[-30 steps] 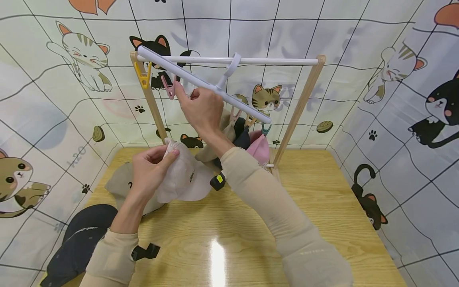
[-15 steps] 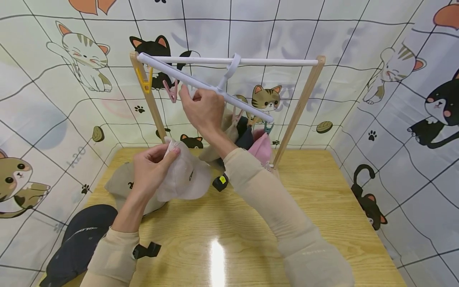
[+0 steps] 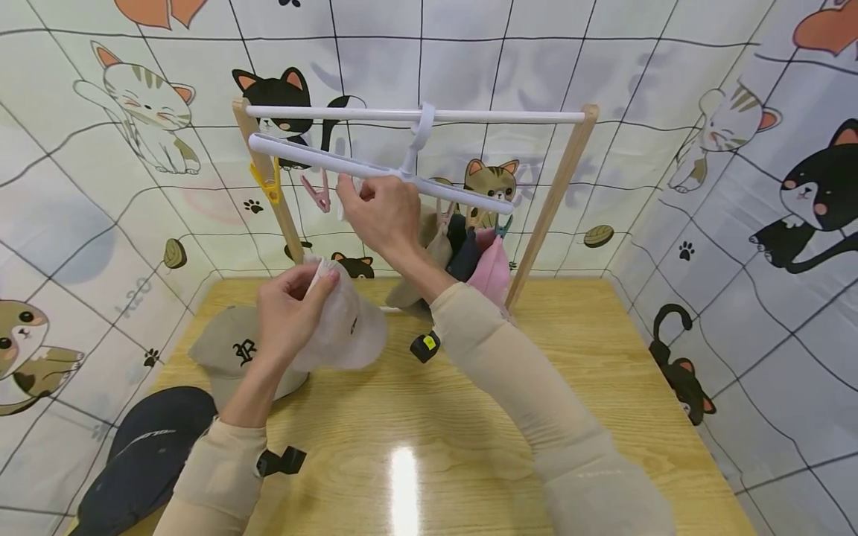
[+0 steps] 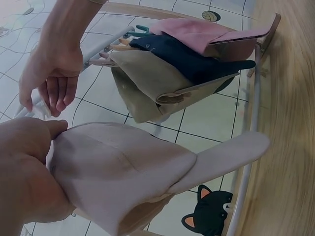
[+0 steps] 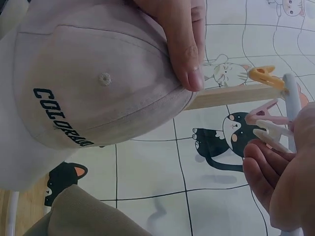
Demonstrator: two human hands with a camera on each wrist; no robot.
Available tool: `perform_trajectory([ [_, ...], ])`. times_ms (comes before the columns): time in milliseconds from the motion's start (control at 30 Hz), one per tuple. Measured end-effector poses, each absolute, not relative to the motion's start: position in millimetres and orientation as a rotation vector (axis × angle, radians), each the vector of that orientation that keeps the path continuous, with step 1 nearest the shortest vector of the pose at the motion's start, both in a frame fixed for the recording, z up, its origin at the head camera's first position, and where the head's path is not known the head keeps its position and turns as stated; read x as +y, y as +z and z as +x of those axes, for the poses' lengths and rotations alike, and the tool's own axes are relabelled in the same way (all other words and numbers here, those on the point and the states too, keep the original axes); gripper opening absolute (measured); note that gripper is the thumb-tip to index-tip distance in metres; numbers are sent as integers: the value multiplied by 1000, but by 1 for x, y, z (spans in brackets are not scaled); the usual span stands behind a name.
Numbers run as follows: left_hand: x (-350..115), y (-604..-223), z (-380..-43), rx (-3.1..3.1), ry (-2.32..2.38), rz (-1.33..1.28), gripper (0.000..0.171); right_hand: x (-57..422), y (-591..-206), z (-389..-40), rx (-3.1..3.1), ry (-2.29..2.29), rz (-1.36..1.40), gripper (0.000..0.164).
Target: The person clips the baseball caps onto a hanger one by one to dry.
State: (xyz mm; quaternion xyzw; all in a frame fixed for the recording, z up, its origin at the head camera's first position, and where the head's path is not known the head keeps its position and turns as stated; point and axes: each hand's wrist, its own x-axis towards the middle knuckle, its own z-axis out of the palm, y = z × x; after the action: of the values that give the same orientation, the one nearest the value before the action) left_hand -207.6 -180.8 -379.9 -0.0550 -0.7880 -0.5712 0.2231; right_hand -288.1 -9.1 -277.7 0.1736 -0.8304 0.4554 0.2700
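My left hand (image 3: 288, 309) pinches the crown of a pale pinkish-white baseball cap (image 3: 351, 324), held up below the left half of a pale lilac hanger (image 3: 322, 158). "COLORADO"-like lettering runs across the cap's front in the right wrist view. Up at the hanger, my right hand (image 3: 382, 216) pinches a white clothespin (image 5: 273, 135) between thumb and fingers. Left of that hand hang a pink clothespin (image 3: 318, 192) and a yellow clothespin (image 3: 267, 182). From the hanger's right half, clothespins hold beige caps (image 4: 147, 73), a navy cap (image 4: 182, 59) and a pink cap (image 4: 192, 34).
The hanger hooks over the white rod (image 3: 503, 117) of a wooden-legged rack (image 3: 559, 193). On the left of the wooden table (image 3: 536, 417) lie a beige cap (image 3: 224, 346) with a black letter and a dark cap (image 3: 150, 454). Cat-print cloth walls stand close behind and beside.
The hanger's left end has come down and its right end risen, so it tilts less. My right hand has lowered slightly with it. The pale cap stays pinched in my left hand.
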Motion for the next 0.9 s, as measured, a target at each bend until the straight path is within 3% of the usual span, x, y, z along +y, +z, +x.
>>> perform_trajectory([
  [400,-155,-376,-219,-2156,-1539,-116,27,7,-279,-286,-2329,1023,633,56],
  [900,-126,-372,-232,-2153,-1563,-266,23,26,-284,-287,-2395,788,664,56],
])
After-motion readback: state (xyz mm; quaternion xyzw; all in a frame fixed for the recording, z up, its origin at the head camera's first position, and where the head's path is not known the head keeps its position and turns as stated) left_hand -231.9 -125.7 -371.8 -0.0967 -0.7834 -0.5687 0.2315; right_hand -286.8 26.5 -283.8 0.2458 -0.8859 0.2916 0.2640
